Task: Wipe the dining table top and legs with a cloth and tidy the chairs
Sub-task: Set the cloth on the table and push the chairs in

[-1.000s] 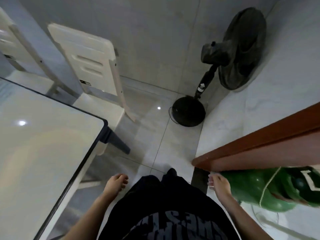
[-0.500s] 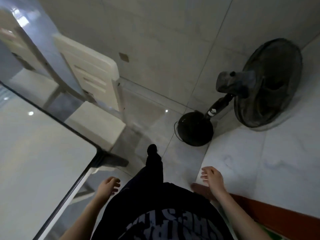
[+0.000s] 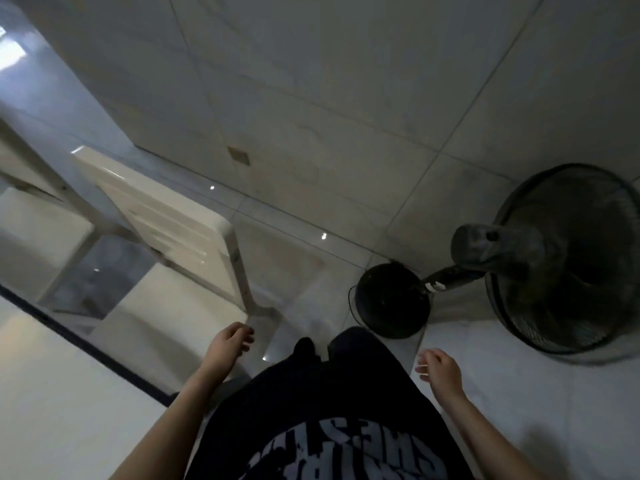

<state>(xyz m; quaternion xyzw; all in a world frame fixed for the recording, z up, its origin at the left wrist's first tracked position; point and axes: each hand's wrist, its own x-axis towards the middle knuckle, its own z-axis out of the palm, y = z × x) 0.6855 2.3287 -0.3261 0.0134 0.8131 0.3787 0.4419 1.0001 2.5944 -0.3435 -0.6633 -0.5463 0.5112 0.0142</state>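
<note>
Position: the person stands at the corner of the dining table, whose pale glossy top fills the lower left. Its dark edge runs up and to the left from that corner.

Left hand: fingers loosely curled, grasping nothing. It hangs just off the table corner, near the rear leg of the nearer chair.

Right hand: likewise relaxed and empty, hanging at the person's side over pale flooring.

Cloth: none in view. Its whereabouts cannot be told.

Chairs: the nearer one stands along the table's far edge, its seat towards the table. A second chair sits further left along the same edge, partly cut off by the frame.

Table legs: not visible.

Judgement: wiping is not under way. Either a cloth must be fetched or the chairs come first.

Hazards:
- A standing fan leans close on the right, and its round base lies just ahead of the feet. A thin cord appears to loop at the base. A careless step could snag it and topple the fan.
- The chair's splayed rear leg sits near the walking line, so a foot may catch it.
- The floor tiles are glossy, and dragging a chair could cause a slip.
</note>
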